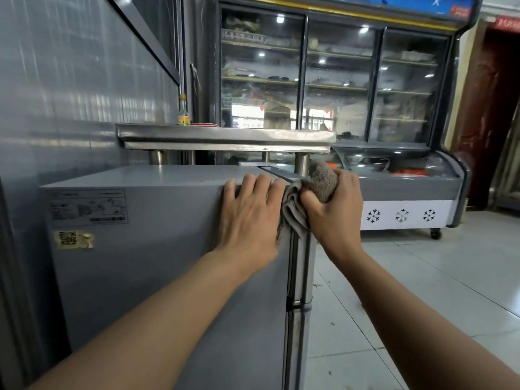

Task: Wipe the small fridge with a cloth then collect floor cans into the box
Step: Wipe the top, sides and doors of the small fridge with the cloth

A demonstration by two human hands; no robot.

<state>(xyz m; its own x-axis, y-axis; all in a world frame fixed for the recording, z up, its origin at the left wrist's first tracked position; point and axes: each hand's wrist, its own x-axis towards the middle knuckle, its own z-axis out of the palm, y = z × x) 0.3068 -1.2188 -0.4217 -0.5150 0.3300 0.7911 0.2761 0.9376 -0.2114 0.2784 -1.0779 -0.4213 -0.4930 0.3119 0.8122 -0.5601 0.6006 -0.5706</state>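
Observation:
The small grey fridge point(157, 249) fills the lower left, seen from its side, with labels and a QR sticker on the panel. My left hand point(250, 218) lies flat on the fridge's upper side, its fingers hooked over the top edge. My right hand point(334, 212) is shut on a crumpled grey-brown cloth point(306, 198) pressed against the top front corner, by the door seam. No cans or box are in view.
A steel shelf point(225, 137) on posts stands just above the fridge top, with a bottle point(183, 112) on it. A tall glass-door display cooler point(337, 80) stands behind. Pale tiled floor point(422, 291) spreads to the right.

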